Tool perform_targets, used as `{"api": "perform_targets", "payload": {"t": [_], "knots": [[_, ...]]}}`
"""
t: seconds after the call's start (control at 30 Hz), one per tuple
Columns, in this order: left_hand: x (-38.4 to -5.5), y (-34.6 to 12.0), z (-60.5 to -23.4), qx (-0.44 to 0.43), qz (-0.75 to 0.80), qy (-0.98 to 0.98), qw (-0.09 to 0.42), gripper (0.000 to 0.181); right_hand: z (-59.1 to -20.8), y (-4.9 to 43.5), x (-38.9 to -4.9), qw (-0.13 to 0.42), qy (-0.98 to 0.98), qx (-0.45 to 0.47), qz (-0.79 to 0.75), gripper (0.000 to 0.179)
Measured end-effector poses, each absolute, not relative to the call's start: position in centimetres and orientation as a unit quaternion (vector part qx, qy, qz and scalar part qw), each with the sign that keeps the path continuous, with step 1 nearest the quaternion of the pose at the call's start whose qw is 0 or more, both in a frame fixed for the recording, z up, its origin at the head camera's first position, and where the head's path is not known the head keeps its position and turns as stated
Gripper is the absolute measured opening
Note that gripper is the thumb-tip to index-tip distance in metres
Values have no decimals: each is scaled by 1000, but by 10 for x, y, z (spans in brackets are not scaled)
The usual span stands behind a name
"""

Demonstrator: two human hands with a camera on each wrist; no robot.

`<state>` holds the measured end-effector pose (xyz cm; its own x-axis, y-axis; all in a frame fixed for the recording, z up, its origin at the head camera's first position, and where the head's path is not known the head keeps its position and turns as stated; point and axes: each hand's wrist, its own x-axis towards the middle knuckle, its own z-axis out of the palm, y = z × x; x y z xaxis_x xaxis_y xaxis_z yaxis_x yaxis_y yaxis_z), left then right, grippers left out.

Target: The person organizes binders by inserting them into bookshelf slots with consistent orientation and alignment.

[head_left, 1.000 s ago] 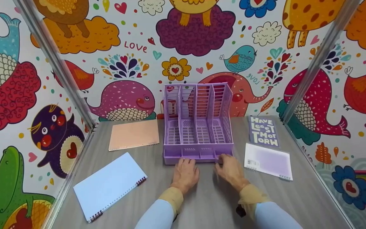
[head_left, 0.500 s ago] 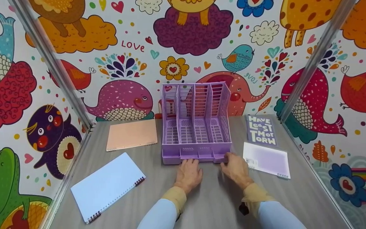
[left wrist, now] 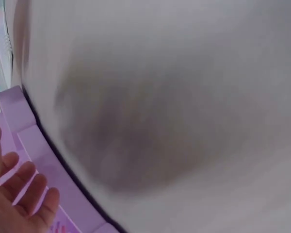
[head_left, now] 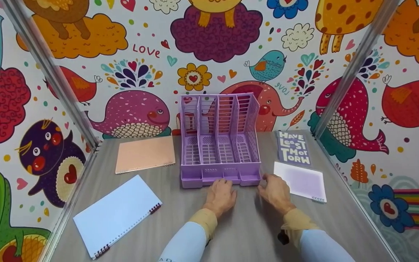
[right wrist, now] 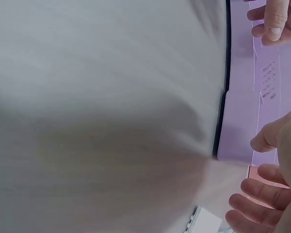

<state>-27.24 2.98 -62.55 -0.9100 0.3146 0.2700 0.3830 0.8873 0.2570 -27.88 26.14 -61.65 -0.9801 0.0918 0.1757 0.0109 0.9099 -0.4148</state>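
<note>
A purple desk file organizer (head_left: 220, 169) with several upright slots and a low front tray stands at the table's middle against the wall. My left hand (head_left: 221, 196) is at its front edge, right of the middle, with fingertips right at the tray rim. In the left wrist view, the loosely bent fingers (left wrist: 36, 189) overlap the purple front and hold nothing. My right hand (head_left: 275, 192) is just off the organizer's right front corner. In the right wrist view, its thumb (right wrist: 269, 138) and fingers are spread apart beside that corner, with nothing between them.
On the left lie a peach notebook (head_left: 146, 154) and a light blue spiral notebook (head_left: 118, 214). On the right are a notebook with large lettering (head_left: 293, 147) and a white-and-lilac spiral notebook (head_left: 302, 182), close to my right hand. A patterned wall (head_left: 140, 76) rises behind the table.
My right hand has come off the organizer's right front corner and shifted outward. My left hand has slid right along the front edge. The whole head view has drifted slightly.
</note>
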Motion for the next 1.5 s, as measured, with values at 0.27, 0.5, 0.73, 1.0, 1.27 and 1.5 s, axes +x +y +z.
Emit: {"api": "perform_targets", "payload": {"t": [0.27,0.5,0.73,1.0,1.27,1.5], "knots": [[-270,43,-622,-190,-170,-960,116,23,-610,277,-277,94,-973,-38,209,37],[-271,54,-620,-200,-153,-959,128,24,-610,293,-275,101,-971,-61,208,45],[-268,71,-613,-221,-145,-958,112,25,-617,311,-271,102,-967,-94,213,56],[-272,94,-605,-238,-104,-960,102,33,-616,329,-266,92,-967,-97,219,57],[-272,112,-604,-259,-70,-956,121,37,-617,348,-263,55,-963,-138,223,60],[-270,119,-603,-271,-46,-955,113,35,-615,357,-261,64,-962,-158,213,64]]}}
